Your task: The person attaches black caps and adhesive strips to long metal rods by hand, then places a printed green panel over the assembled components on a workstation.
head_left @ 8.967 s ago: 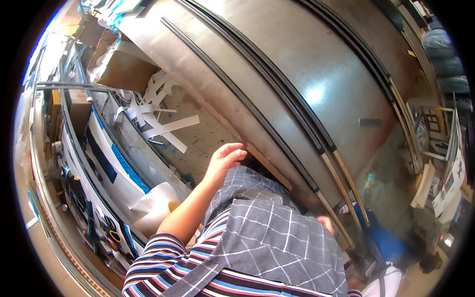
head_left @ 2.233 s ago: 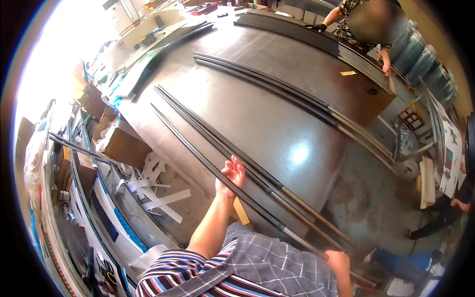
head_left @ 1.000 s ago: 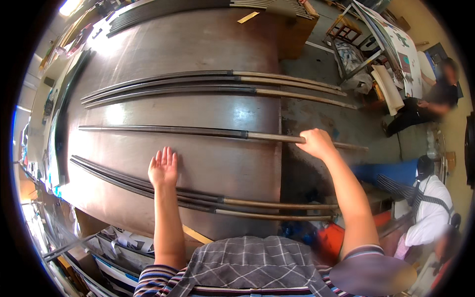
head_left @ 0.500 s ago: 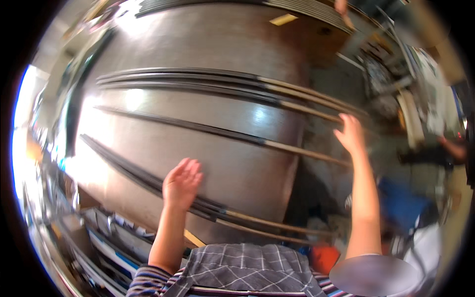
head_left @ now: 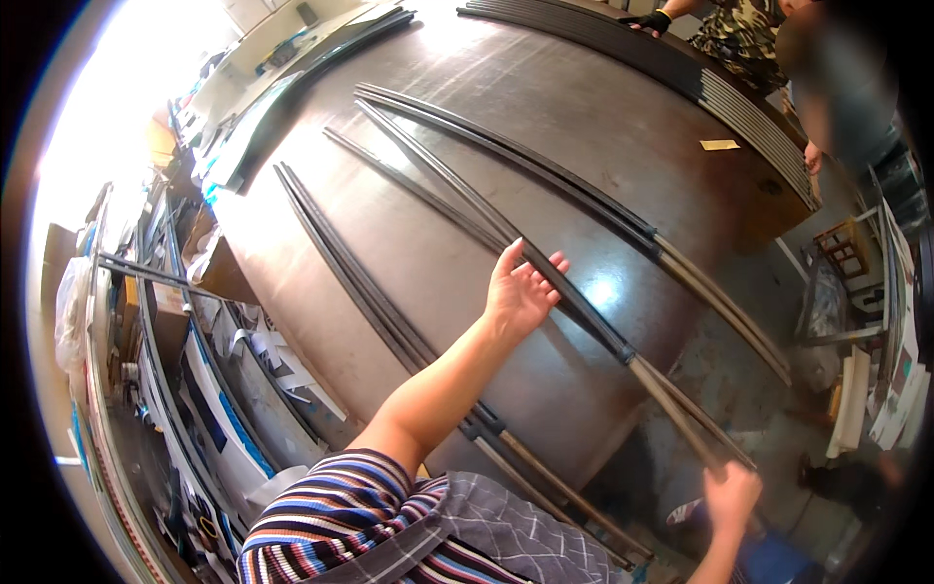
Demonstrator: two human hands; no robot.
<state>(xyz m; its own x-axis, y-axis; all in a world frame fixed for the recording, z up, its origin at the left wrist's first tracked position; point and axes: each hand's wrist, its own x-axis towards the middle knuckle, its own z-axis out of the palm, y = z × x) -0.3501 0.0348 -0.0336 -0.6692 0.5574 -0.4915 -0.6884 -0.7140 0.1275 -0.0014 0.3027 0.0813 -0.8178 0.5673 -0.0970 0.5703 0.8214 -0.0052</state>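
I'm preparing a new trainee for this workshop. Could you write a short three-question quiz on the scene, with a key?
1. Which of the person's hands grips the long, slim black-and-tan rod?
2. True or false: in this view, that rod crosses a second black-and-tan rod.
3. The person's left hand is: A) clenched in a fist; B) open; C) out of view.

Key: 1. The right hand; 2. True; 3. B.

The camouflage-clad co-worker (head_left: 736,41) is partly blurred, the right forearm (head_left: 718,557) cut off below.

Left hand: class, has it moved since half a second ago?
Yes: the left hand has moved farther across the table, away from its near edge.
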